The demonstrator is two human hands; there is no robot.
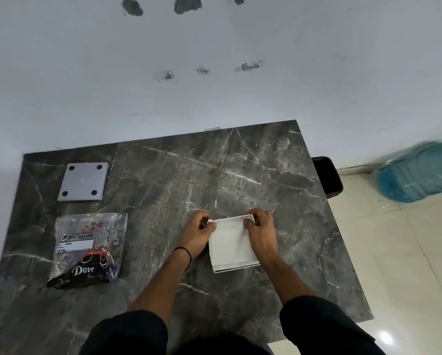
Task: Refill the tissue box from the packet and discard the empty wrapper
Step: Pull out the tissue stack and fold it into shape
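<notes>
A white stack of tissues (231, 242) lies in a shallow white tissue box (236, 269) on the dark marble table (178, 175), right of centre. My left hand (199, 231) pinches the stack's far left corner. My right hand (261, 230) pinches its far right corner, by the box's far rim. The clear tissue packet (89, 248), printed "Big Tissues" and "Dove", lies flat at the left of the table. It looks flat, but I cannot tell whether it holds any tissues. Beyond it rests a grey square lid (83, 181) with dark round feet, underside up.
A black bin (327, 176) stands on the floor just past the table's right edge. A blue water jug (419, 172) lies on the tiled floor at far right. A white wall runs along the table's far side.
</notes>
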